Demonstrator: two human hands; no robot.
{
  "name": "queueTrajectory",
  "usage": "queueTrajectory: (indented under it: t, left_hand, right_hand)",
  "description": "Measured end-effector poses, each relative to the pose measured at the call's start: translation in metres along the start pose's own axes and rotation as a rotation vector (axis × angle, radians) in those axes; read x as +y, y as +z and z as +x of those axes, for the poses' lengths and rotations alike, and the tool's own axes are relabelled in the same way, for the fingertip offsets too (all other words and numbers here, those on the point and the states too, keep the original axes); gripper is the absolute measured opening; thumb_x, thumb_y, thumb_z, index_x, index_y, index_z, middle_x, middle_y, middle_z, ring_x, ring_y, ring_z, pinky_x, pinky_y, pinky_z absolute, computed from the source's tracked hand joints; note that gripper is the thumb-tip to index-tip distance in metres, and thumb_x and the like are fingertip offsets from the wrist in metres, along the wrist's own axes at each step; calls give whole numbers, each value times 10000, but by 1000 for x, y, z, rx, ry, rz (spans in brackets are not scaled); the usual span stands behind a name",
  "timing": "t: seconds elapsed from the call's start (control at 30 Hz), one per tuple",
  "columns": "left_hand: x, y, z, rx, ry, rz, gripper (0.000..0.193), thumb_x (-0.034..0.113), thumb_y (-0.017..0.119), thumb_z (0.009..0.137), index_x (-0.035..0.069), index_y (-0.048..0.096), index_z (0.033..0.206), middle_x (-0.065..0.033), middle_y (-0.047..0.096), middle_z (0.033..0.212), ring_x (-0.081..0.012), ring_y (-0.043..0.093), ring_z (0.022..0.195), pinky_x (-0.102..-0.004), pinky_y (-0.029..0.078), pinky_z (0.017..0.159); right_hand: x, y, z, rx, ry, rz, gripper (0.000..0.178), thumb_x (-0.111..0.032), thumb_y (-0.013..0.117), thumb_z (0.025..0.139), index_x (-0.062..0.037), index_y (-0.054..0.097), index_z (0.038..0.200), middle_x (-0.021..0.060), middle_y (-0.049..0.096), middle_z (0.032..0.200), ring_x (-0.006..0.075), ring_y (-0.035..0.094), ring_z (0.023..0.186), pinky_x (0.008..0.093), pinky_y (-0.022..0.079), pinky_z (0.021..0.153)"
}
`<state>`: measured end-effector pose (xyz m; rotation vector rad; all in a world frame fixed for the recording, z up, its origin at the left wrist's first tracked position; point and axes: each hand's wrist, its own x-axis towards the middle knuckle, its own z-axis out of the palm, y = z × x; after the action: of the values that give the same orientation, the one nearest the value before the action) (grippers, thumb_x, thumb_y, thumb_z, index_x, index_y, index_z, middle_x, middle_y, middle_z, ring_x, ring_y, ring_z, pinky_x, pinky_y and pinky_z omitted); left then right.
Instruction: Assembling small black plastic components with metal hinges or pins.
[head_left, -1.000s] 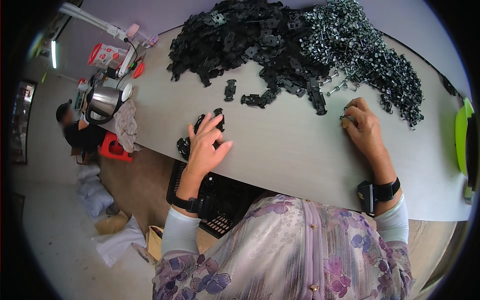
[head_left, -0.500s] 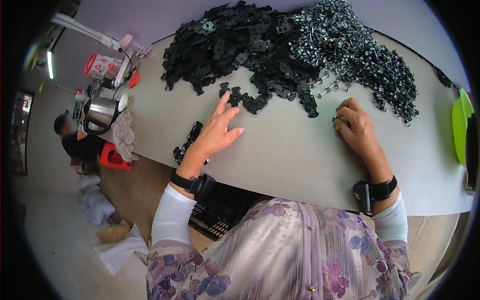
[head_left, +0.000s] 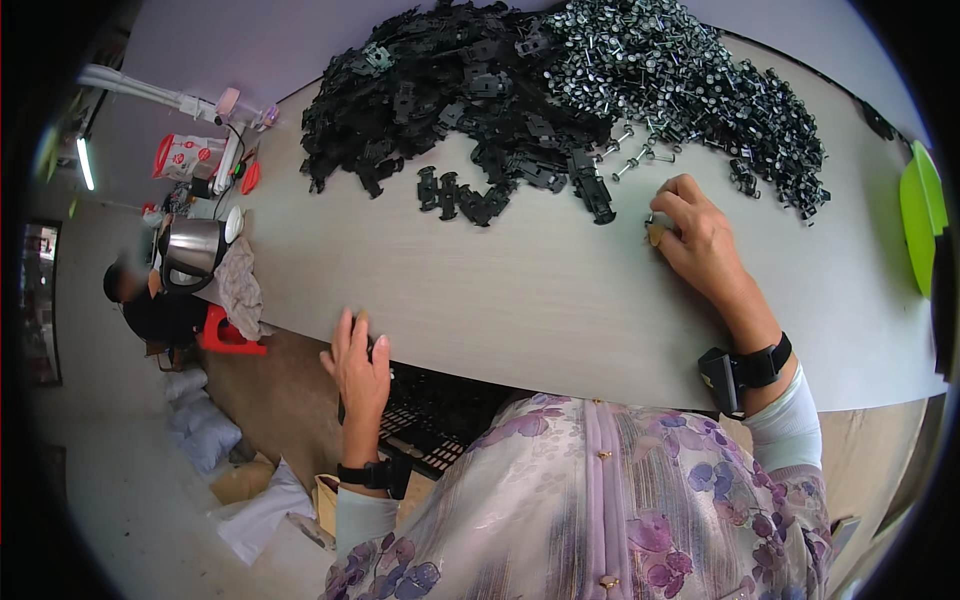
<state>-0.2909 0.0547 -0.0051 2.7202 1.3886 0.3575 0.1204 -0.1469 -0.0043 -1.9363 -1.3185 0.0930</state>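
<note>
At the table's front edge, my left hand [head_left: 358, 378] reaches down with fingers stretched out and apart. Small dark parts [head_left: 372, 347] show between its fingers and beside the thumb; the palm hides the rest. My right hand [head_left: 695, 238] is closed in a pinch over the right part of the table. A bit of shiny metal, apparently a flat-headed pin [head_left: 650, 219], shows at its fingertips beside a yellowish covering on one finger. Ahead lie a heap of black plastic clips [head_left: 420, 100] and a heap of silver flat-headed pins [head_left: 660, 70]. Several clips [head_left: 465, 200] lie apart, nearer me.
A black slotted crate [head_left: 430, 430] stands below the table's front edge. On the left are a steel kettle [head_left: 195, 250], a cloth [head_left: 238, 275] and a red stool [head_left: 230, 332]; a person [head_left: 160, 305] sits beyond. A green basin [head_left: 922, 220] stands at the right.
My left hand has moved from the loose clips back to the table's front edge. The small black cluster near that wrist no longer shows on the tabletop. My right hand stays pinched, nearly in place.
</note>
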Motion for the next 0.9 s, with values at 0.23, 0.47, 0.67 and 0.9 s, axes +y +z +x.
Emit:
queueTrajectory:
  t: [0.23, 0.47, 0.67, 0.9]
  left_hand:
    - [27, -11, 52, 144, 15, -169, 162, 136, 721, 778, -4, 641, 755, -177, 674, 1033, -369, 606, 1017, -444, 451, 890]
    - [148, 19, 138, 71, 494, -348, 175, 55, 703, 769, 1, 654, 928, -140, 674, 969, -319, 638, 823, -372, 517, 723]
    - [188, 42, 145, -33, 481, -384, 294, 9, 708, 737, -3, 656, 1026, -104, 652, 996, -235, 605, 703, -323, 496, 635]
    - [204, 34, 138, -124, 411, -702, 307, 56, 755, 734, -2, 678, 1026, -96, 637, 1116, -200, 614, 866, -299, 490, 725]
  right_hand:
    - [8, 4, 1, 2, -80, -84, 124, -33, 658, 717, -1, 629, 833, 118, 582, 936, 309, 611, 876, 392, 508, 733]
    - [5, 0, -1, -17, -91, -52, 106, -41, 659, 722, 5, 625, 811, 120, 584, 932, 309, 612, 853, 391, 510, 725]
    - [5, 0, -2, -30, -60, -18, 105, -47, 665, 730, 10, 622, 808, 122, 585, 937, 318, 613, 830, 390, 511, 718]
    - [7, -1, -2, -9, -61, -9, 95, -31, 656, 729, 10, 622, 807, 124, 583, 948, 323, 614, 822, 398, 506, 718]
